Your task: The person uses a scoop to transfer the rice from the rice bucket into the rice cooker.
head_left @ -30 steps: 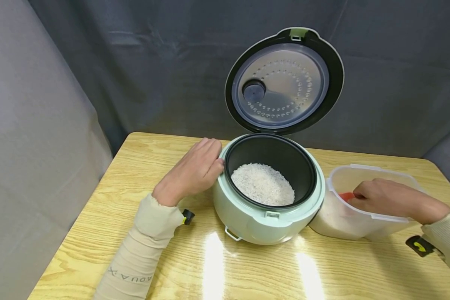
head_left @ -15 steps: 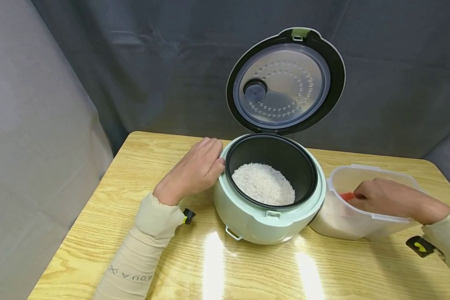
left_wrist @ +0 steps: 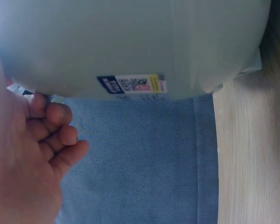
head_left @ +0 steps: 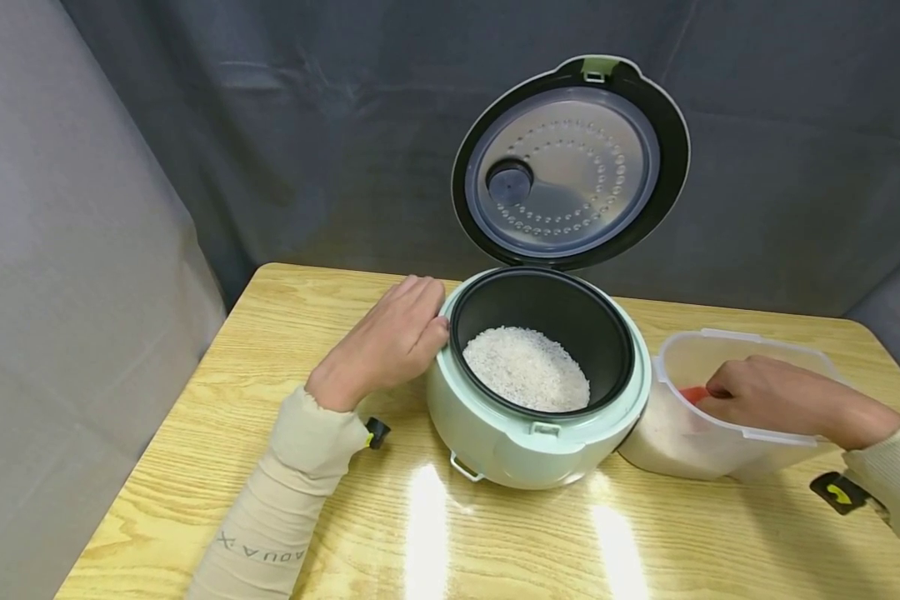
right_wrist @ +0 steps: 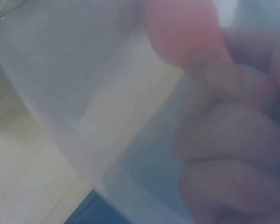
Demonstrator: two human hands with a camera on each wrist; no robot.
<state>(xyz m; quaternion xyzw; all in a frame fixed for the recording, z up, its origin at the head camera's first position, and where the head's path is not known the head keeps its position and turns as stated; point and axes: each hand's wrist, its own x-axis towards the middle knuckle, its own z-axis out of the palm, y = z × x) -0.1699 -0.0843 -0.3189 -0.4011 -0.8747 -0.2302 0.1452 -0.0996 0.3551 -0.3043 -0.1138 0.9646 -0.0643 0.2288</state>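
A mint-green rice cooker (head_left: 510, 462) stands on the table with its lid (head_left: 562, 167) raised. White rice (head_left: 528, 367) lies at the bottom of its dark inner pot (head_left: 562, 304). My left hand (head_left: 393, 337) grips the cooker's upper left side, thumb at the rim; in the left wrist view its fingers (left_wrist: 58, 114) curl against the cooker's underside edge. To the right, my right hand (head_left: 780, 396) reaches into a translucent plastic container (head_left: 765, 462) and holds a red scoop (head_left: 693, 393). Through the cloudy wall, the right wrist view shows fingers (right_wrist: 228, 135) curled round the scoop's narrow part.
A wood-grain table (head_left: 270, 333) carries everything. Dark cloth (head_left: 330, 167) hangs behind its rear edge, and a pale grey cloth (head_left: 82, 292) hangs on the left. The container stands close against the cooker's right side. A printed label (left_wrist: 133, 84) is on the cooker's side.
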